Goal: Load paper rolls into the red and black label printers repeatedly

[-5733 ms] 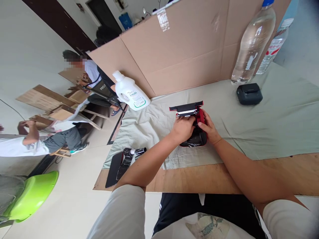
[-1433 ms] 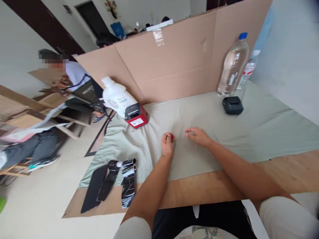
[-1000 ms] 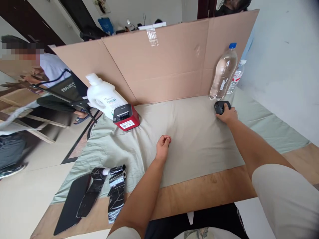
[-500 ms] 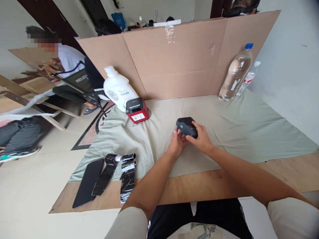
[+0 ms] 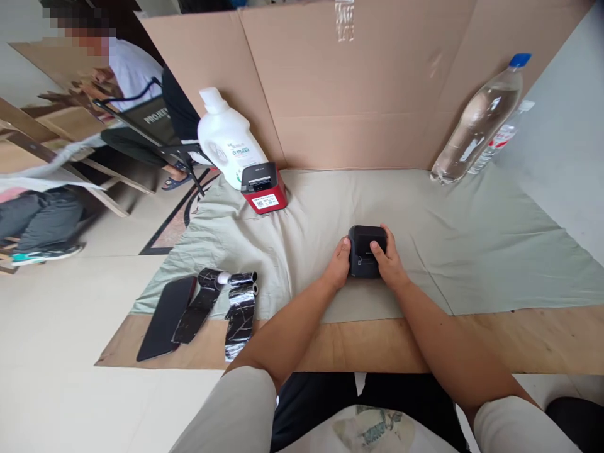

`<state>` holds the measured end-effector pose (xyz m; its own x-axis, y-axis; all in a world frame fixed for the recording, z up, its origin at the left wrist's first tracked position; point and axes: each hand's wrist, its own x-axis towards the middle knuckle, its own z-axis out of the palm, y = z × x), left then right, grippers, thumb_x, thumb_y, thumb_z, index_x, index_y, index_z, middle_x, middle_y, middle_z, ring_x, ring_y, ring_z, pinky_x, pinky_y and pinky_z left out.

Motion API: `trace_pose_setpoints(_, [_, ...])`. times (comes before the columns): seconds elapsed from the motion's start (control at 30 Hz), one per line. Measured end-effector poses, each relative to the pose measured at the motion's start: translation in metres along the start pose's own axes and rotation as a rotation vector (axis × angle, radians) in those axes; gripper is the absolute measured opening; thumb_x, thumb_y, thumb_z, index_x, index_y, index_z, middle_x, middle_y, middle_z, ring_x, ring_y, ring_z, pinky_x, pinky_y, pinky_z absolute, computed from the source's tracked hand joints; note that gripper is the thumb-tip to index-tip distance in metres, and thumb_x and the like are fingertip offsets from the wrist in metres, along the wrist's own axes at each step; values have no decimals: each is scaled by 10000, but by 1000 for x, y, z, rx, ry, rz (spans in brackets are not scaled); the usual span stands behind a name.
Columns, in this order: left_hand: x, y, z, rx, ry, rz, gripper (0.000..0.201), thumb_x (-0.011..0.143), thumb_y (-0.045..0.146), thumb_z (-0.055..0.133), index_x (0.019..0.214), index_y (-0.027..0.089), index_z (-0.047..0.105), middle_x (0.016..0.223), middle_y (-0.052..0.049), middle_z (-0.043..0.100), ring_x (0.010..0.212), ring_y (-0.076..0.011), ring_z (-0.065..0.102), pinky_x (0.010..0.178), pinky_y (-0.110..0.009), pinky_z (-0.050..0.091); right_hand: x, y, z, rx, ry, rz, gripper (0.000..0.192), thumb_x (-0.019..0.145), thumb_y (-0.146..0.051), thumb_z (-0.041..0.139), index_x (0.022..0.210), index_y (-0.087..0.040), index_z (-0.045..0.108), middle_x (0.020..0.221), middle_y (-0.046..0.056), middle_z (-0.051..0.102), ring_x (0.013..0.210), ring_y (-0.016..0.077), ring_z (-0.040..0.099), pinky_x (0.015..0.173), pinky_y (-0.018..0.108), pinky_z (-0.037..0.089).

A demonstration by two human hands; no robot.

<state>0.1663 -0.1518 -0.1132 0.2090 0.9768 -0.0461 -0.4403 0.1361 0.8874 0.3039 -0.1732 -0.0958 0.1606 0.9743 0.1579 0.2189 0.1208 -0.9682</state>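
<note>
Thumb [image 5: 376,248] of the right hand [image 5: 391,263] lies on the black device [image 5: 363,267]; that hand grips the device's right side. The left hand [image 5: 337,264] presses its left side. Both hands hold the device near the centre of the frame, above the grey-green cloth [image 5: 311,245]. Left of centre, a red box [image 5: 272,201] with a black top stands in front of a white jug [image 5: 231,139]. At lower left, a black panel [image 5: 162,324] lies beside black film [image 5: 240,318]. At upper right, a large bottle [image 5: 484,116] partly covers a smaller bottle [image 5: 502,139].
</note>
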Motion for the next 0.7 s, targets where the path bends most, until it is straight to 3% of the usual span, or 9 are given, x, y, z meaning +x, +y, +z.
trace_pose_setpoints(0.1, [-1,3,1,20,8,9,535,841,666,602,1124,222,690,1108,-107,723,1211,-285,602,1037,-432,481,3,2,-5,49,-86,25,846,856,-703,509,1519,-254,236,1529,135,408,1411,270,409,1205,493,300])
trace_pose_setpoints(0.3, [1,10,2,-43,2,-27,512,852,643,607,1062,184,693,1093,-114,718,1163,-289,626,1007,-435,491,8,5,-13,178,-308,61,1088,742,-566,730,1569,-301,74,1562,114,371,1412,282,419,1199,513,318])
trace_pose_setpoints(0.47, [2,12,2,-22,-21,-39,516,850,654,596,1021,175,684,1030,-102,730,1122,-288,643,966,-433,508,9,7,-16,253,-314,87,1085,729,-478,740,1570,-298,78,1560,112,374,1400,288,435,1190,507,327])
trace_pose_setpoints(0.7, [4,10,-2,-55,64,-120,455,892,613,557,1001,186,671,999,-86,735,1092,-273,659,943,-420,514,8,5,-13,258,-288,55,966,770,-504,678,1559,-299,159,1498,94,463,1342,290,487,1144,506,384])
